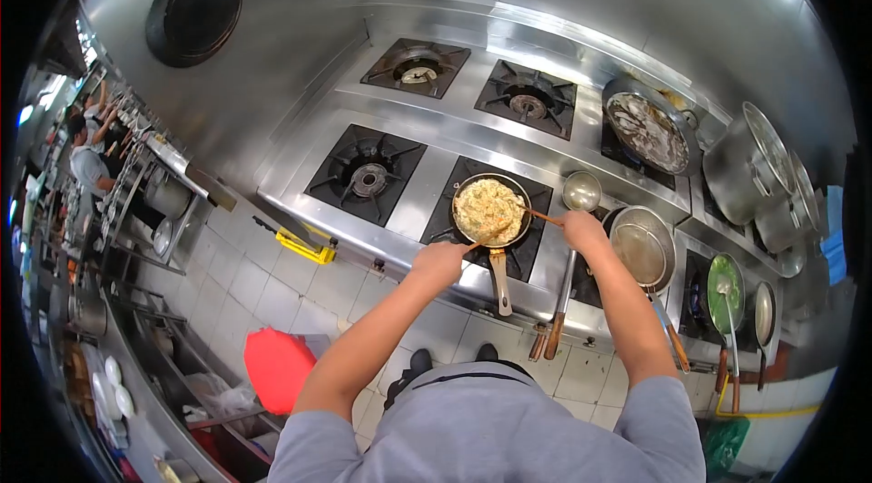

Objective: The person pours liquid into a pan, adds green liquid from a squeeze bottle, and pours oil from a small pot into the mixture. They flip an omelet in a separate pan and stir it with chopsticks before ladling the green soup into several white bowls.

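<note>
A small frying pan (500, 271) sits on the front burner, its handle pointing toward me. A pale yellow, lumpy food like scrambled egg (489, 209) fills it. My left hand (439, 265), at the pan's near left, is closed around a thin wooden utensil (472, 248) that reaches to the food. At the right rim, my right hand (582, 231) grips another wooden utensil (541, 215) slanting into the pan. The utensils' working ends are too small or buried to make out. A ladle (581, 191) lies beside my right hand, its long handle passing below my wrist.
Bare burners (368, 178) lie left and behind. To the right are a strainer (641, 251), a pan of green food (724, 288) and large steel pots (747, 156). A greasy wok (648, 132) stands at the back. A red bin (277, 369) is at my left; people work far left.
</note>
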{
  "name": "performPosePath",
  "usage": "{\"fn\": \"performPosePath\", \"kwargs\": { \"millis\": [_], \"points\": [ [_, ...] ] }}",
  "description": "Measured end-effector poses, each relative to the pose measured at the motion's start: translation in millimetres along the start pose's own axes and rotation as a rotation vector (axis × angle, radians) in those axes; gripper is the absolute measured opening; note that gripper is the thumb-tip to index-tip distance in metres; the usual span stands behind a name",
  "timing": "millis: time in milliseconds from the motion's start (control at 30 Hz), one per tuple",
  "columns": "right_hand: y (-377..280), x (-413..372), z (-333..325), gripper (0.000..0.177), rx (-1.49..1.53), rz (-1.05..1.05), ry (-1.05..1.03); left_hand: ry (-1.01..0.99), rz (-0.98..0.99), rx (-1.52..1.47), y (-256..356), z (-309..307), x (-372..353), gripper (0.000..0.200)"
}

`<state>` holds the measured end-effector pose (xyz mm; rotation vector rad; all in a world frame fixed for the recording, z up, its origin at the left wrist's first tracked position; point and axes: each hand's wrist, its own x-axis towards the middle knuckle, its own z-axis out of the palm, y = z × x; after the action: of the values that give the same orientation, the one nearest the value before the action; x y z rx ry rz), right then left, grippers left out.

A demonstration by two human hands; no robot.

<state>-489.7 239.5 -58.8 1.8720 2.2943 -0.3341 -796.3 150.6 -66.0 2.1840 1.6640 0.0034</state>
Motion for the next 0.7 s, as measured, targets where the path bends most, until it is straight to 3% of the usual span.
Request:
{"fn": "performPosePath", "kwargs": {
  "millis": [133, 200, 467, 567, 700],
  "points": [
    [-7.1, -22.0, -23.7, 0.040, -0.001, -0.044, -0.015, 0.050, -0.035, -0.079, 7.1, -4.0, -29.1, 0.038],
    [-10.0, -28.5, -19.0, 0.038, 0.046, -0.171, -0.042, 0.064, -0.036, -0.094, 7.1, 7.1, -33.9, 0.039],
    [-0.6, -25.2, -31.1, 0.029, -0.023, -0.061, -0.055, 0.101, -0.070, -0.079, -5.3, 8.3, -44.7, 0.043],
    [1.9, -33.9, -36.5, 0.030, -0.121, -0.136, -0.056, -0.012, -0.114, -0.088, 12.3, -11.9, -47.2, 0.045],
    [-4.2, -26.7, -39.3, 0.031, -0.200, -0.095, -0.065, -0.013, 0.007, -0.039, 11.5, 7.9, -29.7, 0.044]
  ]
}}
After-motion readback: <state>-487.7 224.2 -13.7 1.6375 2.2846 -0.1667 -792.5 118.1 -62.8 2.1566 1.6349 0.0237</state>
